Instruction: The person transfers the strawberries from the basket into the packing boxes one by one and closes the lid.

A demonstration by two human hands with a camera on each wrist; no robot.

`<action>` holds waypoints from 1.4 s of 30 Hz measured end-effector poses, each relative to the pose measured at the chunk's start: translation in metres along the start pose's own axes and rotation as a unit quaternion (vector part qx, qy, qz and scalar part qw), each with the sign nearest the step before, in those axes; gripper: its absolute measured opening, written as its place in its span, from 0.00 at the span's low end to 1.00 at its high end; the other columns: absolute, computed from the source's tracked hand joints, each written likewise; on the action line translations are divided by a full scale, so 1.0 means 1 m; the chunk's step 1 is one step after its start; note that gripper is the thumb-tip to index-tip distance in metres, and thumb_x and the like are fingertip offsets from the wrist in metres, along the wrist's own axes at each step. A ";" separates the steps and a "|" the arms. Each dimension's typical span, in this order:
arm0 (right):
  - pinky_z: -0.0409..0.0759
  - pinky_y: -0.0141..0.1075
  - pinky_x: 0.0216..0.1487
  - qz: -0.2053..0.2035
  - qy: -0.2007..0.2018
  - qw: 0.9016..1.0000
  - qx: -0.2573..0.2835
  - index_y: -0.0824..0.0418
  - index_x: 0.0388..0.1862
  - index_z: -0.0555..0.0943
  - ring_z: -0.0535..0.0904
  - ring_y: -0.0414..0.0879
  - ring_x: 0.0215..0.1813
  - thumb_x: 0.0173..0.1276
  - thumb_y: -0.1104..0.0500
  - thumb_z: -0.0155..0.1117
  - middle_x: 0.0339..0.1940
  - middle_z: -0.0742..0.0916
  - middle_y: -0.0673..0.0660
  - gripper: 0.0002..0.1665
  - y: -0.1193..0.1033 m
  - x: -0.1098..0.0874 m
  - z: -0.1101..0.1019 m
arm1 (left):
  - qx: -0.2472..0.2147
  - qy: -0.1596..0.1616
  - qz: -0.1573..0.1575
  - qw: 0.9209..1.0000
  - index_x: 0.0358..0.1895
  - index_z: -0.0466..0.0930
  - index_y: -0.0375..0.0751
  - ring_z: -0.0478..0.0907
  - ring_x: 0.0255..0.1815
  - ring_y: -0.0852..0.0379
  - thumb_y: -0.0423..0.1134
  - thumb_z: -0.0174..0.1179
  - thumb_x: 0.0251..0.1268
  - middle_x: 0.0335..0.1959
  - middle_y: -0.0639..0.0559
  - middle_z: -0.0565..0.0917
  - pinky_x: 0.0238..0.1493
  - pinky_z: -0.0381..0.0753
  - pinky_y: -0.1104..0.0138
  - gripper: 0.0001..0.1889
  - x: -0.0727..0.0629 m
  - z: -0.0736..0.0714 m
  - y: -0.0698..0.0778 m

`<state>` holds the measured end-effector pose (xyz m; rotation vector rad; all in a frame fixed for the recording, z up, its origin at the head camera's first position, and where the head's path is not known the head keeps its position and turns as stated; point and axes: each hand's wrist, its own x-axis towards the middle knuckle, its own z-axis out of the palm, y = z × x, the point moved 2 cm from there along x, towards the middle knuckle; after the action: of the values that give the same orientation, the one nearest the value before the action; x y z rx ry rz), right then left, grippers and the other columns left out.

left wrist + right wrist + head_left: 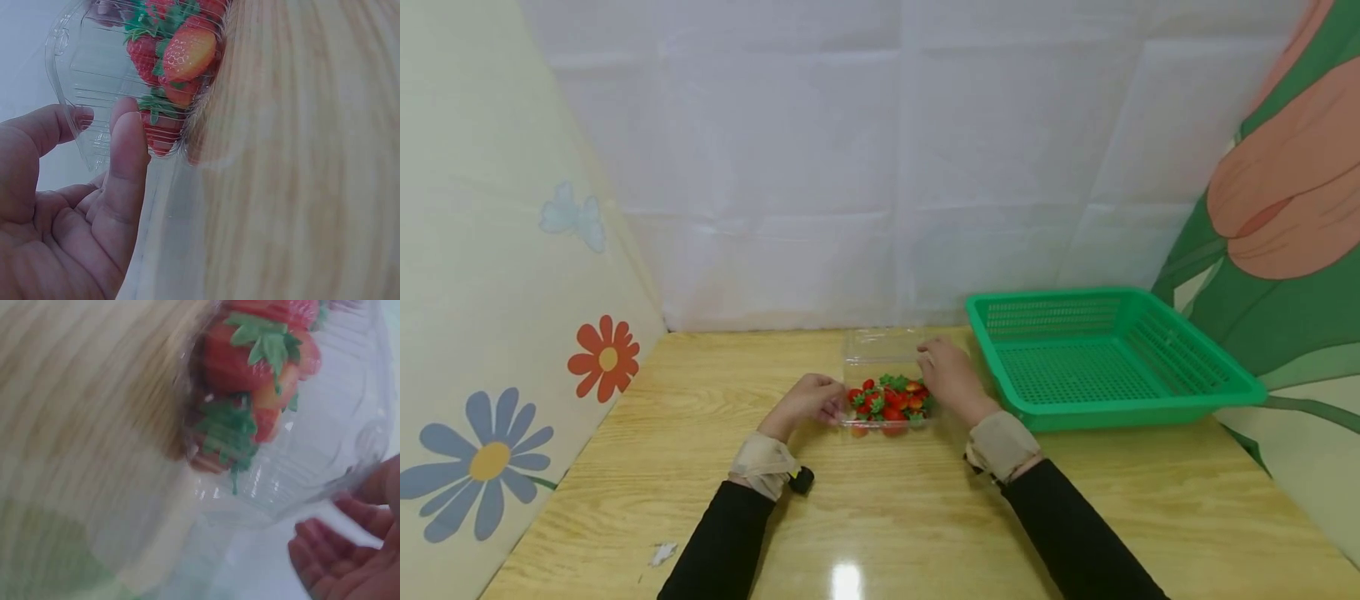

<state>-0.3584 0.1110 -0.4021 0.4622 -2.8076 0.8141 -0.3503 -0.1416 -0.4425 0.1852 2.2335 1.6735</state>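
Observation:
A clear plastic clamshell box (887, 423) stands on the table, its lid (883, 344) raised at the back. Red strawberries (891, 403) with green leaf caps lie in the bottom half. At the box's left side, my left hand (811, 398) pinches the clear wall near a corner; in the left wrist view the thumb (128, 150) lies outside, the index fingertip at the rim. My right hand (953, 379) is at the right side, fingertips up near the lid. The right wrist view has its thumb and forefinger gripping the box's rim (347, 484), the other fingers curled below.
A green plastic basket (1120, 410) with lattice walls stands to the right, close beyond my right hand. A white scrap (662, 553) lies on the wooden table (880, 517) at the front left. White sheeting (790, 167) hangs behind, with flower-patterned panels on both sides.

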 end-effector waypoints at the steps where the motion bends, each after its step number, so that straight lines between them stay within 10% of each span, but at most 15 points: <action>1: 0.77 0.56 0.64 0.018 0.006 1.000 0.021 0.70 0.62 0.78 0.77 0.64 0.63 0.79 0.59 0.56 0.61 0.81 0.69 0.20 0.002 0.000 0.000 | 0.000 0.000 0.000 1.000 0.33 0.80 0.30 0.78 0.19 0.62 0.36 0.52 0.74 0.20 0.51 0.80 0.25 0.84 0.71 0.13 0.000 0.000 0.000; 12: 0.68 0.61 0.71 0.159 -0.024 0.977 0.137 0.77 0.75 0.58 0.67 0.71 0.71 0.83 0.54 0.48 0.71 0.69 0.79 0.34 0.028 0.003 0.006 | 0.003 0.000 -0.004 1.000 0.32 0.79 0.30 0.78 0.19 0.62 0.36 0.52 0.73 0.20 0.51 0.79 0.24 0.83 0.71 0.13 0.002 0.001 -0.001; 26: 0.76 0.57 0.66 0.125 -0.016 0.969 0.213 0.76 0.77 0.54 0.74 0.69 0.66 0.82 0.63 0.47 0.67 0.74 0.78 0.32 0.038 0.009 0.022 | 0.001 0.005 -0.006 1.000 0.32 0.79 0.30 0.78 0.20 0.61 0.35 0.52 0.72 0.21 0.50 0.80 0.25 0.84 0.70 0.12 0.004 0.001 -0.003; 42: 0.72 0.55 0.69 0.111 0.089 0.961 0.238 0.78 0.73 0.59 0.73 0.67 0.65 0.73 0.69 0.54 0.60 0.77 0.76 0.33 0.029 0.012 0.015 | 0.000 -0.001 -0.004 1.000 0.37 0.79 0.26 0.78 0.21 0.61 0.35 0.52 0.74 0.22 0.51 0.80 0.26 0.84 0.72 0.13 0.006 0.000 -0.004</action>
<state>-0.3811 0.1227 -0.4257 0.1240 -2.5112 1.5106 -0.3554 -0.1411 -0.4471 0.1778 2.2309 1.6688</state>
